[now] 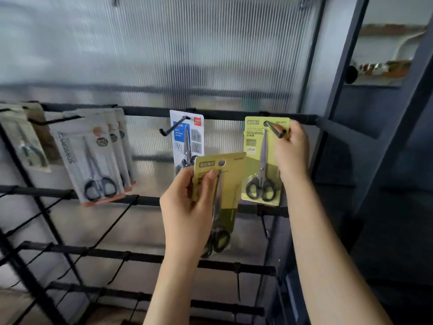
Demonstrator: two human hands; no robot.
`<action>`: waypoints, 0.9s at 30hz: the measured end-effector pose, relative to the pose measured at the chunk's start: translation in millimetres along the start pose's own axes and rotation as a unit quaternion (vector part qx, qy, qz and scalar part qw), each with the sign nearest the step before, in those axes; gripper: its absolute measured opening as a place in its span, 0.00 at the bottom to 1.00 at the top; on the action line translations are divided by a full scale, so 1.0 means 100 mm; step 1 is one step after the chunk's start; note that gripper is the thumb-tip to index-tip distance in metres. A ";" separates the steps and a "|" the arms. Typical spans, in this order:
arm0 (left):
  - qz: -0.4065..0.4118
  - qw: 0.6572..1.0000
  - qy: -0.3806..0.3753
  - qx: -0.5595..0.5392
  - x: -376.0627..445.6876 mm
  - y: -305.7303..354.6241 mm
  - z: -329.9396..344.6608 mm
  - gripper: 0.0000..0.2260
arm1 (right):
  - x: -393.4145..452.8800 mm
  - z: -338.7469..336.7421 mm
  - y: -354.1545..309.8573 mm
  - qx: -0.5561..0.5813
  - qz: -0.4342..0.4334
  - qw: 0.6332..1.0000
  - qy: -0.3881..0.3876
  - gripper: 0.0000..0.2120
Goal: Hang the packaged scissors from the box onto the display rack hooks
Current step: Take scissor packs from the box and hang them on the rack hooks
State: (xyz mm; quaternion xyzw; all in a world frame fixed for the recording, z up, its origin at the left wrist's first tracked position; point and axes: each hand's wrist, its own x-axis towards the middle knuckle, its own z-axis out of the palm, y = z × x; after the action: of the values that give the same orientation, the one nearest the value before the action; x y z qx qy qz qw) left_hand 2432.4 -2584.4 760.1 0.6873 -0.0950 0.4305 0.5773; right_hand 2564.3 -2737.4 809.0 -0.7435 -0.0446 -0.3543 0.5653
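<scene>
Head view looks at a black display rack (145, 112) of horizontal bars with hooks sticking out, set in front of a ribbed translucent panel (164, 55). The left hand (187, 202) pinches a yellow scissors pack (225, 184) by its left edge, thumb across the front of the card and fingers behind, holding it upright in front of the rack's middle bar, free of any hook. The right hand (291, 151) is up at the right end of the top bar, fingers curled round the right edge of a second yellow-green scissors pack (262, 160), whose hang hole sits on a black hook (277, 132); the fingertips are right at the hook's tip. Just left of that, a white and blue scissors pack (187, 137) hangs on its own hook, its lower end hidden behind the pack in the left hand. Further toward the left end of the top bar hangs a row of grey scissors packs (93, 156), and at the far left edge more packs hang, too blurred to read.
</scene>
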 end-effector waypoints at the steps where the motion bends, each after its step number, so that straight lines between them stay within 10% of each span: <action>1: 0.000 1.000 0.005 0.002 0.01 0.01 -0.01 0.06 | 0.05 0.03 0.03 -0.011 0.003 1.000 -0.005 0.09; 14: 0.019 0.997 -0.069 -0.023 0.10 0.27 0.22 0.06 | -0.18 -0.28 0.21 -0.188 -0.072 0.979 0.014 0.17; 27: 0.002 0.996 -0.070 -0.054 0.31 0.33 0.67 0.13 | -0.79 -0.73 0.44 -0.324 -0.018 0.934 -0.151 0.21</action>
State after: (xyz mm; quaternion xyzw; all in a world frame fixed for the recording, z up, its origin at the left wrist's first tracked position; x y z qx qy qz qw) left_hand 2463.0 -2642.0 807.3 0.6832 -0.1598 0.3769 0.6047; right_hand 2491.3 -2790.6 735.9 -0.9302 -0.0259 -0.2433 0.2735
